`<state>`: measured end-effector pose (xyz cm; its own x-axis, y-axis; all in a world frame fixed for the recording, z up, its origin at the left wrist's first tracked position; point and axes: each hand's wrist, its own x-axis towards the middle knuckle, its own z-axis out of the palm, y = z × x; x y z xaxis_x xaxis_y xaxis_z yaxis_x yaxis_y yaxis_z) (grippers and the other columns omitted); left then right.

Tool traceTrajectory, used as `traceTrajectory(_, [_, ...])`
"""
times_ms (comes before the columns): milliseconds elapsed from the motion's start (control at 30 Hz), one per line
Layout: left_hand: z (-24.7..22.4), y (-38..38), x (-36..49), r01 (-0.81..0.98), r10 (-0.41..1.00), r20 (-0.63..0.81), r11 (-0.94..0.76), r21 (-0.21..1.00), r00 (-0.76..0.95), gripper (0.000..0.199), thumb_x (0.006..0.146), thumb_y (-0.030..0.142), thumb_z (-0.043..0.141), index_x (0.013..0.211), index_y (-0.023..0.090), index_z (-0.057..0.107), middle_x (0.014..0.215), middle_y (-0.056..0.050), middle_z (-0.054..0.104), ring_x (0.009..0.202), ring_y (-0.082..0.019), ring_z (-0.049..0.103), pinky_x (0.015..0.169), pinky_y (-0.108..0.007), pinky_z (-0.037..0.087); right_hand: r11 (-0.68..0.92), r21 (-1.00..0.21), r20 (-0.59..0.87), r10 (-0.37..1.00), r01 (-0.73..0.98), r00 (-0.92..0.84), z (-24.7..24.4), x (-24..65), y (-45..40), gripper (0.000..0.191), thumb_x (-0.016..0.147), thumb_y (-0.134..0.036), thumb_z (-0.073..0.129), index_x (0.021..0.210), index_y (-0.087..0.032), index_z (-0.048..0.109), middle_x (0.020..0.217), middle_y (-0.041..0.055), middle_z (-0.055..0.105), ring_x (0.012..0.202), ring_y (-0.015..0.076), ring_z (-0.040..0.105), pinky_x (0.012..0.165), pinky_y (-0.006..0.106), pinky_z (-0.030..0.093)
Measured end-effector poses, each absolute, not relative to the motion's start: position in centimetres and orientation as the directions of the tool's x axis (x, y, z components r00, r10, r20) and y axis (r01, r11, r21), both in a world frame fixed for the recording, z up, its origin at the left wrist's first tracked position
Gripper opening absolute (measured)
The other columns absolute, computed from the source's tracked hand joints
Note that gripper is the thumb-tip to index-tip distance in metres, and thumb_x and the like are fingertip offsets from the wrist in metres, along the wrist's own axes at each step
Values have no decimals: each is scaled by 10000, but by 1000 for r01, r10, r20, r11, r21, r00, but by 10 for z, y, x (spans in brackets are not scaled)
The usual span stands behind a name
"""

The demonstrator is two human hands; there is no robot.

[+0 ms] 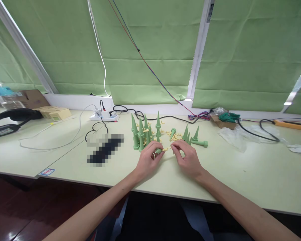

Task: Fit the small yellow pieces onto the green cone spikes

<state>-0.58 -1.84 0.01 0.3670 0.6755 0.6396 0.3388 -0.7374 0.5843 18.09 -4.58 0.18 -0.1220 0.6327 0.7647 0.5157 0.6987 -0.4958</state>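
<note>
My left hand [150, 157] is closed around a green plastic cone-shaped piece [159, 151], with a small yellow part [165, 149] sticking out of it to the right. Just across from that yellow part, my right hand [187, 156] pinches with thumb and forefinger. Whatever lies between those fingertips is too small to name. Behind my left hand, several green spikes [141, 132] stand upright in a cluster, some with yellow pieces on their sides. Small yellow parts [175, 136] lie in a loose pile beyond my hands. One green spike [200, 143] lies on its side to the right.
A power strip [104, 116] with cables sits at the back. Headphones [12, 120] and yellowish boxes [56, 113] are at the left. At the right are a small cardboard box [224, 123] with green cloth, plastic bags [234, 137] and a black cable [258, 134].
</note>
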Motion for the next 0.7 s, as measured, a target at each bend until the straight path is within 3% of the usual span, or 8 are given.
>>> traceTrajectory(500, [2,-19,-5,340,687,625,-727,597,372,87,915,248,536,954,200,598,990,-47,603,781,-120,568,528,-201,439,657,-522,702,693,544,-163,2,181,-47,160,979,-227,433,890,-197,563,842,47,602,730,162,533,688,293,430])
traceTrajectory(700, [-2,-20,-4,348,690,578,-722,599,436,105,913,253,535,983,193,587,956,-38,622,660,-98,524,548,-219,434,632,-566,646,739,529,-192,1,181,-46,164,985,-256,427,922,-196,566,831,36,614,711,154,543,674,280,426])
